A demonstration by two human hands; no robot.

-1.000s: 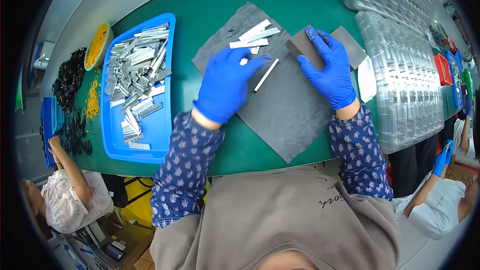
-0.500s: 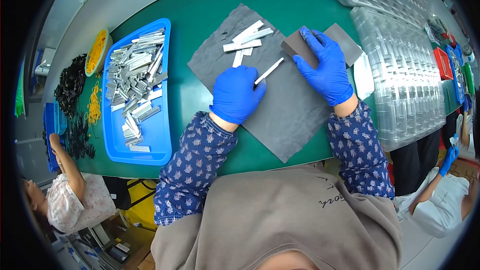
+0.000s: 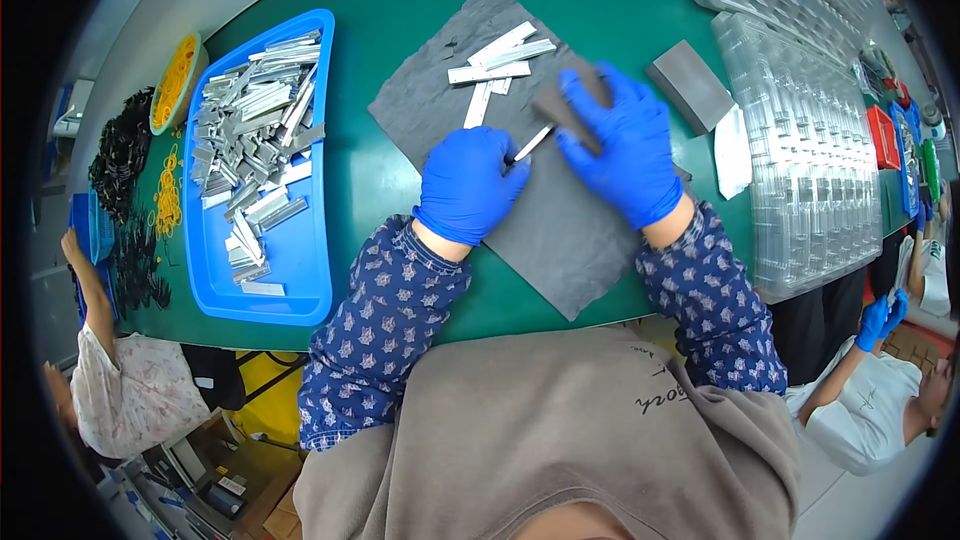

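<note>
My left hand (image 3: pixel 465 187), in a blue glove, is closed around a thin metal strip (image 3: pixel 534 143) whose end points away to the right. My right hand (image 3: pixel 630 155), also gloved in blue, grips a dark grey-brown sanding block (image 3: pixel 553 106), slightly blurred, right at the strip's free end. Whether block and strip touch I cannot tell. Both hands are over a dark grey sheet (image 3: pixel 560 265) lying at an angle. Several flat silvery strips (image 3: pixel 490 72) lie crossed on the sheet beyond my left hand.
To the left, a blue tray (image 3: pixel 255 306) holds many metal pieces. Beyond it are a bowl of yellow bands (image 3: pixel 176 80) and black parts (image 3: pixel 125 165). A second block (image 3: pixel 692 87), a white cloth (image 3: pixel 733 152) and stacked clear plastic trays (image 3: pixel 810 160) stand right. Two people work nearby.
My right hand has brought its sanding block left to the strip's end, away from the second block. My left hand keeps hold of the strip. The view has shifted slightly.
</note>
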